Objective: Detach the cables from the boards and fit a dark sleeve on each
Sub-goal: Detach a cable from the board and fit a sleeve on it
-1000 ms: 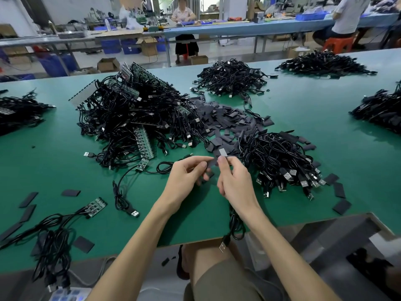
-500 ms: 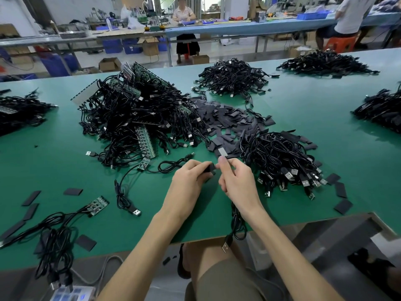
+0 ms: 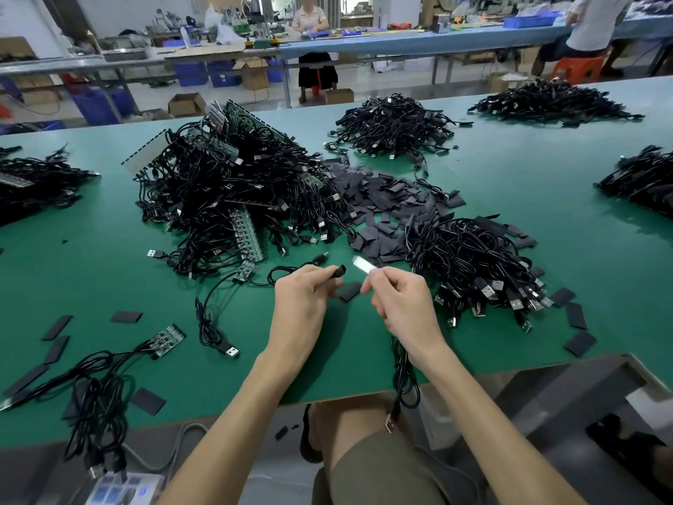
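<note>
Looking down at the near edge of the green bench (image 3: 109, 286), I see the left hand (image 3: 302, 304) pinching a dark sleeve (image 3: 338, 271) between thumb and fingertips; the right hand (image 3: 400, 304) pinches the pale flat end (image 3: 364, 266) of a black cable (image 3: 402, 377), just beside the sleeve's mouth but apart from it; the cable hangs over the bench edge, its USB plug (image 3: 389, 422) at the knee; the tangle of cables and green boards (image 3: 225, 191) lies far left, loose sleeves (image 3: 382, 198) beyond the hands; board markings are too small to read.
</note>
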Tool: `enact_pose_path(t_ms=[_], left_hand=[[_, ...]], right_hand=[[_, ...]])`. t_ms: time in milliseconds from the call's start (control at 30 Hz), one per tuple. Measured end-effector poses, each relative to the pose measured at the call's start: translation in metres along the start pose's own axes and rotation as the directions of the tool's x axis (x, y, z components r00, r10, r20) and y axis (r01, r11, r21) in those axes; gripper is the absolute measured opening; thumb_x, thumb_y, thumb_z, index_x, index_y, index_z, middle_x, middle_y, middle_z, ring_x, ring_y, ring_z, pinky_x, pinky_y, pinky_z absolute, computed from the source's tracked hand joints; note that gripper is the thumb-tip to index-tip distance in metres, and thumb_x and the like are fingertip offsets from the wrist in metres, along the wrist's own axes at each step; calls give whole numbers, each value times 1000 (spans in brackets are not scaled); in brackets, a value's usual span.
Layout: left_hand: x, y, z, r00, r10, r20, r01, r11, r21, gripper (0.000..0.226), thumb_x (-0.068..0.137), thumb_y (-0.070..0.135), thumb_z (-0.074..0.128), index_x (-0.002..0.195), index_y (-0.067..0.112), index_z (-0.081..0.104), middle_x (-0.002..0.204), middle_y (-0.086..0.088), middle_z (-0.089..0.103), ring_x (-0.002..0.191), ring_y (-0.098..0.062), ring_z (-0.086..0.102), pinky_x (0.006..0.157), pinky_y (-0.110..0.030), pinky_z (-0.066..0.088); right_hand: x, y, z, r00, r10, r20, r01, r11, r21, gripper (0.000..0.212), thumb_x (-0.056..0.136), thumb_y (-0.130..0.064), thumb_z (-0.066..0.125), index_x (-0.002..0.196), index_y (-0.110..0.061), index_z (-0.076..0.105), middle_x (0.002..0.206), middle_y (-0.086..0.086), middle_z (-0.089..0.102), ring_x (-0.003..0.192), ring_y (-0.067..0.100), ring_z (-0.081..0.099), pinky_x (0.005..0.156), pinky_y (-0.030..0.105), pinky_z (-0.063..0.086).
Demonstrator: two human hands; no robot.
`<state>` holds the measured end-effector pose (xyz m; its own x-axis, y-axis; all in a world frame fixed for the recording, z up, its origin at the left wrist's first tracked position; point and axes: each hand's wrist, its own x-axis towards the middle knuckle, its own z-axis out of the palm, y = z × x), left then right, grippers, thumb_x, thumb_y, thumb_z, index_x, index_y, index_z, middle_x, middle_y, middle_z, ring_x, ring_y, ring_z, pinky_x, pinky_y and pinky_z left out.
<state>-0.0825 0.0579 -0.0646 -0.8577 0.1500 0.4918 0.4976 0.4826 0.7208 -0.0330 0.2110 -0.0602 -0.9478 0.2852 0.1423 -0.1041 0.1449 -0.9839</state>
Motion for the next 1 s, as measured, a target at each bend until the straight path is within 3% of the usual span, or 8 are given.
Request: enact_pose_path(t_ms=[100, 233, 333, 400, 533, 667, 833, 1000], left_hand=[[1, -2, 1, 999, -36, -12, 36, 999, -13, 28, 89, -15, 63, 100, 3, 80, 82, -5, 72, 73, -4, 65, 76, -11, 50], [-1, -1, 3, 1000, -10, -17, 10, 1000, -6, 38, 86, -25, 55, 99, 1, 79, 84, -6, 69, 73, 12, 63, 74, -9, 50], [-2, -3, 6, 999, -34, -6, 33, 997, -67, 37, 87, -26, 55, 101, 0, 79, 88, -9, 69, 72, 7, 65, 78, -32, 59], [-2, -4, 5, 998, -63, 7, 63, 992, -113, 36, 89, -22, 58, 99, 5, 80, 90, -11, 69, 73, 1, 65, 81, -39, 59], [-3, -7, 6, 999, -45, -13, 45, 998, -49, 37, 90, -20, 55, 103, 5, 79, 95, -5, 68, 83, -15, 71, 84, -27, 58], [-2, -8, 7, 999, -47, -2, 47, 996, -81, 49, 85, -30, 52, 113, 2, 76, 98, -1, 66, 81, 5, 68, 85, -15, 56], [-2, -9, 6, 999, -28, 20, 30, 993, -110, 44, 86, -27, 57, 111, 3, 76, 98, -1, 67, 85, -12, 71, 90, -31, 60], [-4, -8, 6, 999, -27, 34, 30, 995, -93, 36, 91, -16, 58, 106, 11, 78, 101, -9, 67, 86, -20, 68, 88, -32, 58]], right_hand=[[-2, -1, 1, 999, 5, 42, -4, 1000, -23, 33, 90, -21, 56, 57, -20, 56, 47, -9, 38, 44, 8, 29, 43, 21, 23], [-1, -1, 2, 999, 3, 52, 0, 999, -50, 30, 82, -32, 54, 55, -21, 49, 47, -10, 34, 45, 9, 25, 43, 22, 21], [-1, -1, 2, 998, -5, 59, 8, 998, -55, 32, 82, -33, 54, 54, -21, 47, 47, -11, 33, 44, 8, 24, 42, 21, 20], [-2, -1, 2, 997, -9, 75, 14, 998, -67, 33, 84, -32, 55, 54, -21, 46, 47, -12, 33, 44, 8, 25, 43, 21, 20], [-3, -1, 1, 996, -8, 93, 14, 998, -65, 34, 86, -29, 56, 54, -22, 45, 48, -11, 33, 45, 8, 25, 44, 21, 21], [-2, -1, 1, 996, -12, 93, 18, 998, -64, 38, 89, -24, 56, 55, -22, 42, 48, -11, 31, 45, 8, 24, 43, 21, 20], [-2, 1, 2, 996, -19, 84, 23, 999, -49, 37, 88, -27, 56, 62, -6, 39, 49, -10, 29, 46, 8, 22, 43, 21, 18], [-2, 1, 1, 998, -15, 68, 18, 999, -39, 37, 85, -29, 55, 63, -4, 40, 50, -11, 30, 45, 7, 23, 42, 20, 19]])
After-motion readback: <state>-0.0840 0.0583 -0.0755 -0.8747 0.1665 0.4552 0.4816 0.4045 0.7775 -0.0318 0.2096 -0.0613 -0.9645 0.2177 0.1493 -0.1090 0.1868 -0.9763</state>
